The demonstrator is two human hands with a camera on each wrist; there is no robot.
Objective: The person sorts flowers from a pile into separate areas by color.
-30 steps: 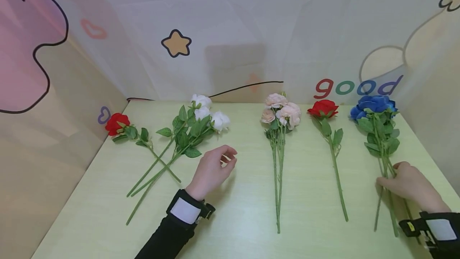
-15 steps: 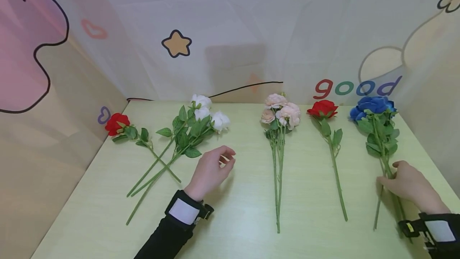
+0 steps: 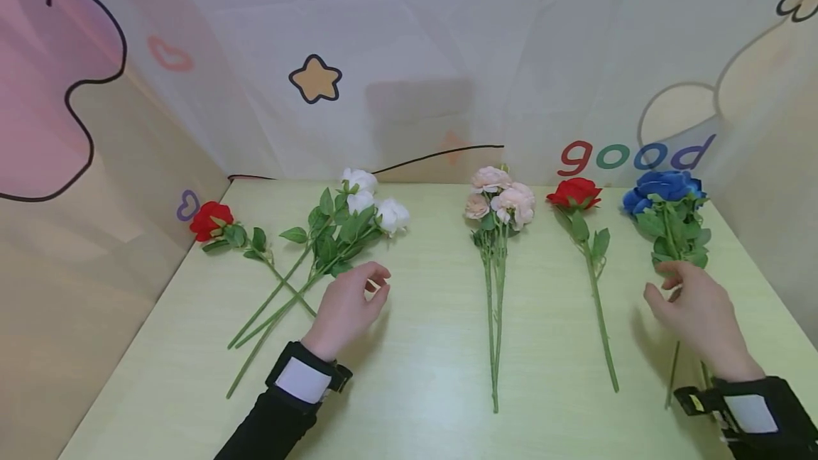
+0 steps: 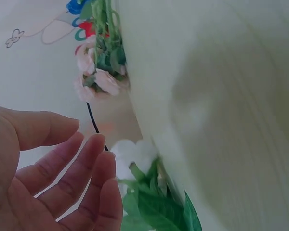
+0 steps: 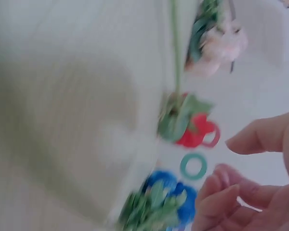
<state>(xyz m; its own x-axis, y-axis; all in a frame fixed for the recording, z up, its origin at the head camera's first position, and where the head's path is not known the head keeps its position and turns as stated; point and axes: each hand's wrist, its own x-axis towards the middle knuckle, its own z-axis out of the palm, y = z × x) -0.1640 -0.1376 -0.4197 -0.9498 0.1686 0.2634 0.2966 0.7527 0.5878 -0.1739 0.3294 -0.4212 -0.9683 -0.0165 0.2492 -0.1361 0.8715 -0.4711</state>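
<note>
Seemingly between handlings, the right hand (image 3: pixel 699 321) hangs empty, loosely parted, leafy blue artificial flowers (image 3: pixel 667 187) at its twelve o'clock; the left hand (image 3: pixel 345 309) likewise, white artificial roses (image 3: pixel 391 215) at one; gripping either calls for pinching.

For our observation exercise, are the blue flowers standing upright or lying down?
Lying down: the blue flowers stretch along the tabletop, stems partly hidden by the right hand.

On the table (image 3: pixel 422 375) lie, left to right, an outer flower (image 3: pixel 214 224) crossing a first bunch (image 3: pixel 348 229), a middle bunch (image 3: pixel 493 233), a lone flower (image 3: pixel 579 226), an end bunch (image 3: pixel 674 222), backdrop (image 3: pixel 415 34) behind
</note>
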